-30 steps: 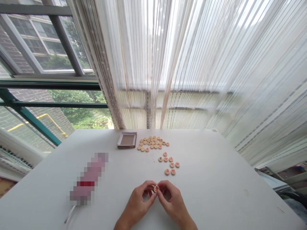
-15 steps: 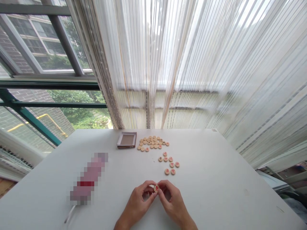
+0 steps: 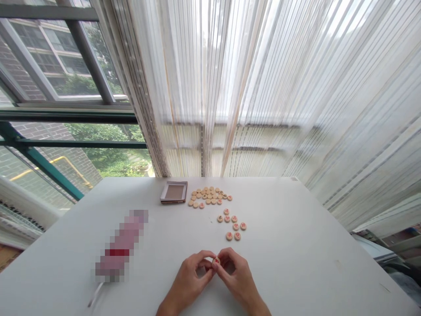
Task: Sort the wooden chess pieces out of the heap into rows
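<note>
A round wooden Chinese chess piece (image 3: 216,260) with a red character is pinched between both hands near the front of the white table (image 3: 296,263). My left hand (image 3: 192,274) grips its left side with thumb and fingers. On the other side, my right hand (image 3: 236,274) is closed on the same piece, its thumb covering part of the face. Just beyond the hands lies a loose group of face-up chess pieces (image 3: 236,226), mostly red, one with a black character.
Farther back, a cluster of chess pieces (image 3: 209,196) lies mostly blank side up. Left of it sits an open shallow box (image 3: 174,192). A blurred pink object (image 3: 123,245) with a pale strip rests at left. Sheer curtains (image 3: 230,87) hang behind the table.
The held piece has turned and dropped slightly in the fingers, and the right thumb now hides more of its red character. The pieces on the table have not moved.
</note>
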Motion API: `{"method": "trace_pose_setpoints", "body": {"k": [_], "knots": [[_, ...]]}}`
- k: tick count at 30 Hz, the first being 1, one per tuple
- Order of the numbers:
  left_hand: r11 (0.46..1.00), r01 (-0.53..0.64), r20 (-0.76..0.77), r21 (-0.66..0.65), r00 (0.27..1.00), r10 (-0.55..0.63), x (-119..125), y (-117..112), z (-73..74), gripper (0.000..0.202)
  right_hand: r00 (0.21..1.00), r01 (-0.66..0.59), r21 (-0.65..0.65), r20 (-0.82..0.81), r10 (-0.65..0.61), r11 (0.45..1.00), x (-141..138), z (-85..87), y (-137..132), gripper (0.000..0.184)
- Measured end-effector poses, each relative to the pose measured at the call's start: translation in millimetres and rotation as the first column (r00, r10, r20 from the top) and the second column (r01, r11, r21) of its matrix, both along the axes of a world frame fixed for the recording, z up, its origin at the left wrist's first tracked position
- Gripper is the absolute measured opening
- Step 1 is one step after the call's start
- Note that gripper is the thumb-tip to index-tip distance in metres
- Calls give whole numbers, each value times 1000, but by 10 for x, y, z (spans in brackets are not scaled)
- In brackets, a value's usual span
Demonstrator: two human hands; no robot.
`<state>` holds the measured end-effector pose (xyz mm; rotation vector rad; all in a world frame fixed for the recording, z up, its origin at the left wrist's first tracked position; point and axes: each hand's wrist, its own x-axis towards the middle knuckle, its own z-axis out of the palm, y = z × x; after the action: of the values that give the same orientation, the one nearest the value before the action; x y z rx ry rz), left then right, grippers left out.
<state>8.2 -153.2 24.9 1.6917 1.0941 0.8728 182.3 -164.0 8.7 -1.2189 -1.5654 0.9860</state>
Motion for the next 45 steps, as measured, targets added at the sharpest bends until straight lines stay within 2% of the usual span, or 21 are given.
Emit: {"method": "trace_pose_setpoints", "body": {"k": [11, 20, 24, 31, 45], "knots": [[998, -35, -54, 58, 998, 39, 22, -8, 22, 15, 999, 33, -9, 38, -33, 999, 10, 32, 0, 28], [998, -38, -23, 47, 999, 39, 0, 3, -82, 21, 1000, 1, 27, -10, -1, 1000, 14, 182, -17, 24], [999, -44, -11, 31, 999, 44, -5, 9, -106, 21, 1000, 4, 33, -4, -4, 999, 2, 152, -17, 22], [999, -45, -1, 12, 999, 45, 0, 9, -61, 23, 1000, -13, 18, -19, 13, 1000, 4, 141, -9, 16], [999, -30, -9, 26, 1000, 30, -10, 11, -82, 22, 1000, 20, -10, 7, -20, 1000, -4, 51, -9, 20]]}}
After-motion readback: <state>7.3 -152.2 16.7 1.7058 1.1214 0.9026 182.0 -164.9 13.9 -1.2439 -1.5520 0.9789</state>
